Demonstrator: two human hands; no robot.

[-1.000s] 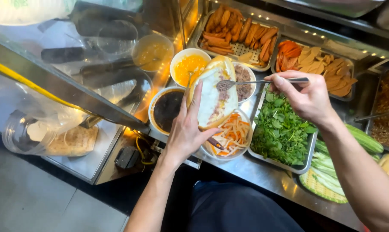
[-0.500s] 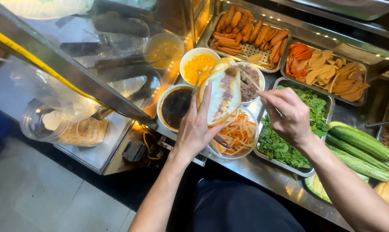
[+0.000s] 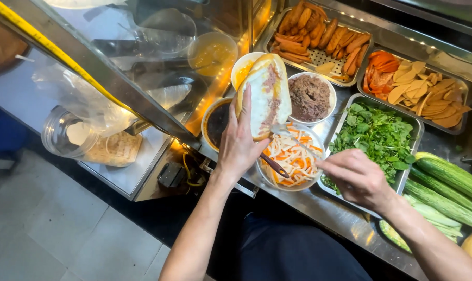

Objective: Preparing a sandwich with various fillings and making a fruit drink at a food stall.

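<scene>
My left hand (image 3: 238, 148) holds a split-open baguette (image 3: 264, 96) upright over the bowls, its inside smeared with brown pâté. My right hand (image 3: 358, 179) sits over the near edge of the herb tray (image 3: 408, 156) and grips a thin metal utensil (image 3: 298, 143). The utensil reaches left into a bowl of shredded carrot and white pickle (image 3: 293, 161). A dark-handled tool (image 3: 273, 165) also lies in that bowl.
Behind the bread are a bowl of brown pâté (image 3: 310, 96), a dark sauce bowl (image 3: 215, 125) and a yellow sauce bowl (image 3: 240, 70). Trays of sausages (image 3: 319, 34) and sliced meats (image 3: 418, 88) stand at the back, cucumbers (image 3: 444, 182) at right, and a glass case (image 3: 142, 78) at left.
My right hand has come away from the bread and pâté bowl and dropped toward the pickle bowl with the utensil. My left hand still holds the baguette.
</scene>
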